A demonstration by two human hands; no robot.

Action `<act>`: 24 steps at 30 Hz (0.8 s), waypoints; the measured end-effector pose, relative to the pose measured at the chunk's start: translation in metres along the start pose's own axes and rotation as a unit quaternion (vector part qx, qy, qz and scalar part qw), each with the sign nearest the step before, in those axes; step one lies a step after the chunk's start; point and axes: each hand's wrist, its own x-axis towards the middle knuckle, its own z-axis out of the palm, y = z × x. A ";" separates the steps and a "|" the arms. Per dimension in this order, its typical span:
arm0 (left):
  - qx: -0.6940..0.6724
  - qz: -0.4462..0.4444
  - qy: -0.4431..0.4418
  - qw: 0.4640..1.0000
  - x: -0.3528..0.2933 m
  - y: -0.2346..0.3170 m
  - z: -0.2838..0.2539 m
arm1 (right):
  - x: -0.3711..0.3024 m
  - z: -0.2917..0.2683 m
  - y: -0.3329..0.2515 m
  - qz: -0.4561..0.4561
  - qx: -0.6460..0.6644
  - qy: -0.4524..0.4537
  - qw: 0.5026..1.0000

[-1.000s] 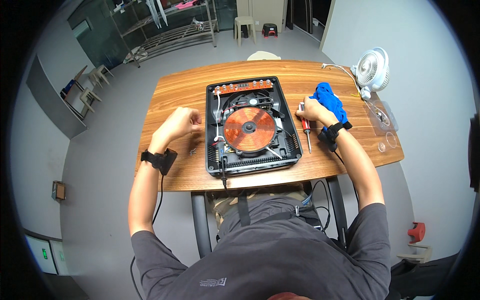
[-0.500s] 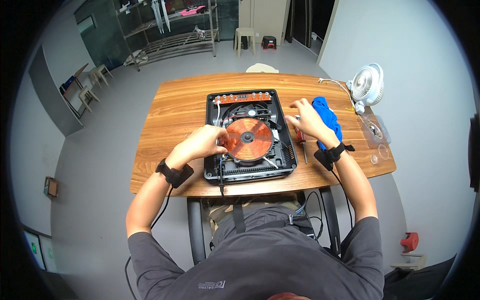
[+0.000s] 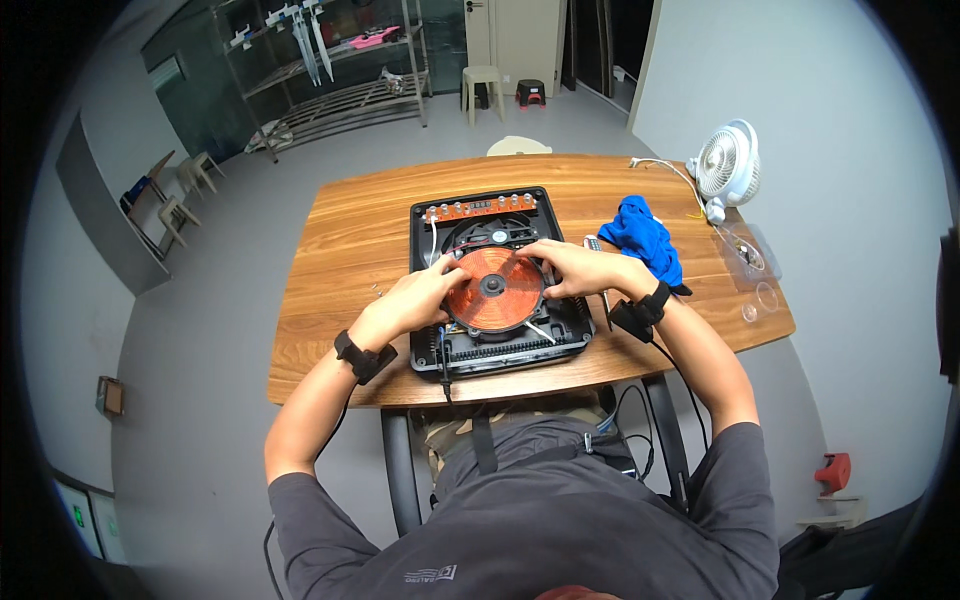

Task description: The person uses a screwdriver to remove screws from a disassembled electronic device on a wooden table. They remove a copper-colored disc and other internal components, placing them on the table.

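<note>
An opened induction cooker (image 3: pixel 520 358) lies on the table with its black housing facing up. Inside it sits a round copper coil (image 3: pixel 500 312), and both my hands hold the coil's rim. My left hand (image 3: pixel 412 300) has its thumb and fingers bent around the left side. From the right, my right hand (image 3: pixel 588 270) spreads thumb and fingers along the opposite edge. Whether the coil is raised off its seat, I cannot tell. An orange circuit board (image 3: pixel 480 209) runs along the far end of the housing. A screwdriver (image 3: pixel 607 308) lies beside the cooker, partly under my right hand.
A crumpled blue cloth (image 3: pixel 642 240) lies right of the cooker. Farther right are a white fan (image 3: pixel 727 168) with its cable and a clear plastic tray (image 3: pixel 768 262) with small parts. Tiny loose pieces (image 3: pixel 377 290) lie left of the housing. A power cord (image 3: pixel 445 388) hangs over the front edge.
My right hand has come left from beside the cooker onto the coil's right rim. My left hand stays at the left rim. The whole view has tilted slightly.
</note>
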 end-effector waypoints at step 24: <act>-0.050 0.070 0.068 0.994 -0.002 0.005 -0.013 | 0.023 0.000 0.006 0.074 0.192 0.190 0.960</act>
